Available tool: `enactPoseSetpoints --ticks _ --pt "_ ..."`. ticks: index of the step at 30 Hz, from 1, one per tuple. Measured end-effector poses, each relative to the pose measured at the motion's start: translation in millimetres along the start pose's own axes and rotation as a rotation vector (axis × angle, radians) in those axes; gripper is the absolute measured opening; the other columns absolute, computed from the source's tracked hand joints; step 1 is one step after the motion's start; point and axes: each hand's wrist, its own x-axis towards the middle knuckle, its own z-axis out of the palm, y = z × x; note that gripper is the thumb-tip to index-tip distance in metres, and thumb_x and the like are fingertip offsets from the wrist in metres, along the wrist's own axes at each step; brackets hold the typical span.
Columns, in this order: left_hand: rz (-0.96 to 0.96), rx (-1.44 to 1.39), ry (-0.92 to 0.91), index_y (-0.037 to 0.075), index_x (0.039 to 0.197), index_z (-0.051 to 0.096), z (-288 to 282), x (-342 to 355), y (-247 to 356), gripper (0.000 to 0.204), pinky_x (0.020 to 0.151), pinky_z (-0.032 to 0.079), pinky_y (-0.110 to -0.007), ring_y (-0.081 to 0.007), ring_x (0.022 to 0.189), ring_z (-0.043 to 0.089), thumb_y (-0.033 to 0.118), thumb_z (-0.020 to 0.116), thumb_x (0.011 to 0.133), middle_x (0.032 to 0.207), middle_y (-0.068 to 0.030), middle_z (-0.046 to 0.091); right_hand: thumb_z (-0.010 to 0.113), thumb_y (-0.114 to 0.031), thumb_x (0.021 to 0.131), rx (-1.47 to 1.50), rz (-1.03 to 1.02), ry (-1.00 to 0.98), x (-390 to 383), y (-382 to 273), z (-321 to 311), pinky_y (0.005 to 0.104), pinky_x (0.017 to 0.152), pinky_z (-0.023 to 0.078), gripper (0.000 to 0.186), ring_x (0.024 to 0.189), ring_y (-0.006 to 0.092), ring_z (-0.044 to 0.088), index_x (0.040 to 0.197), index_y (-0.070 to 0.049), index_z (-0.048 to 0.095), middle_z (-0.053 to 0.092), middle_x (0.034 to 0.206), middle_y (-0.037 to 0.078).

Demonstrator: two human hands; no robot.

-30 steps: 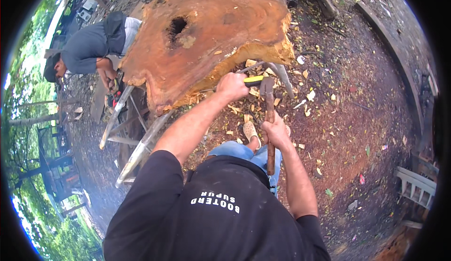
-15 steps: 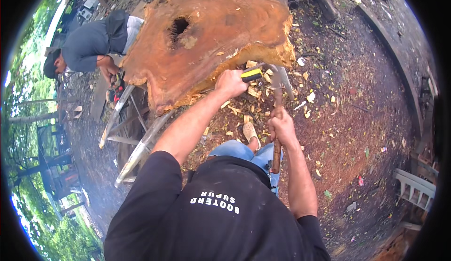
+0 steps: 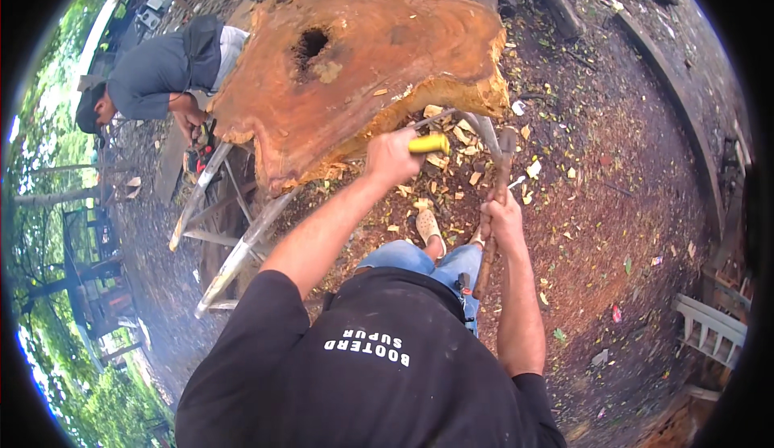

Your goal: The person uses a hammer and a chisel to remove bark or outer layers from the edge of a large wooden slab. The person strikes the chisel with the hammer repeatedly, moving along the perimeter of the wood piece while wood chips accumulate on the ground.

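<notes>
My left hand (image 3: 392, 159) is closed round a chisel (image 3: 429, 143) with a yellow handle, held at the rough near edge of a large wood slab (image 3: 355, 53). The chisel's blade is hidden by my hand and the slab's edge. My right hand (image 3: 504, 219) grips the wooden handle of a hammer (image 3: 501, 174) midway along. Its head points away from me, to the right of the chisel and apart from it. The reddish-brown slab has a dark hole in its top and a paler, chipped side.
Pale wood chips (image 3: 463, 138) litter the ground below the slab. Wooden legs (image 3: 246, 255) support it at the left. A co-worker (image 3: 153, 73) bends beside the slab's far left, holding a red and black tool (image 3: 197, 158). A long plank (image 3: 673, 85) lies at the right.
The hammer has swung to the right, away from the chisel's handle, and my right hand has moved slightly right with it. The chisel handle has shifted slightly downward in view.
</notes>
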Motion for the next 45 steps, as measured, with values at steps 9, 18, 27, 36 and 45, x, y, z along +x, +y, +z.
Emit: enactPoseSetpoints --ticks 9,18,27,36,45 --pt "0.459 -0.051 -0.340 0.013 0.076 0.058 14 -94 -14 0.016 0.058 0.050 -0.041 -0.0263 0.062 0.063 0.018 0.073 0.072 0.064 -0.0042 0.059 0.051 -0.002 0.078 0.033 0.097 0.086 -39 26 -29 0.0289 0.033 0.040 0.017 0.036 0.0143 0.044 0.094 -0.003 0.046 0.048 0.061 0.005" --pt "0.440 0.046 -0.524 0.010 0.076 0.058 42 -18 9 0.017 0.061 0.053 -0.047 -0.0330 0.067 0.066 0.017 0.067 0.063 0.069 -0.0086 0.064 0.052 -0.005 0.080 0.091 0.117 0.120 -52 40 -30 0.0281 0.034 0.041 0.014 0.038 0.0129 0.045 0.093 -0.005 0.048 0.047 0.062 0.003" --pt "0.327 0.199 -0.641 0.009 0.083 0.064 48 -3 10 0.019 0.068 0.056 -0.049 -0.0351 0.073 0.069 0.016 0.065 0.066 0.072 -0.0143 0.068 0.053 -0.003 0.079 0.118 0.096 0.142 -58 43 -30 0.0281 0.033 0.041 0.016 0.037 0.0129 0.044 0.094 -0.006 0.046 0.047 0.061 0.002" --pt "0.268 0.286 -0.703 0.008 0.087 0.068 51 7 11 0.022 0.072 0.057 -0.049 -0.0359 0.076 0.070 0.020 0.062 0.068 0.077 -0.0171 0.070 0.054 -0.004 0.081 0.034 0.115 0.013 -60 71 29 0.0292 0.033 0.041 0.014 0.037 0.0153 0.049 0.092 -0.003 0.046 0.051 0.061 0.006" --pt "0.289 0.217 -0.561 0.007 0.081 0.065 65 8 1 0.017 0.077 0.054 -0.051 -0.0396 0.074 0.067 0.020 0.066 0.070 0.074 -0.0180 0.069 0.054 -0.005 0.082 0.145 0.005 0.221 -53 99 35 0.0284 0.033 0.041 0.020 0.037 0.0155 0.048 0.099 -0.004 0.044 0.050 0.060 0.005"
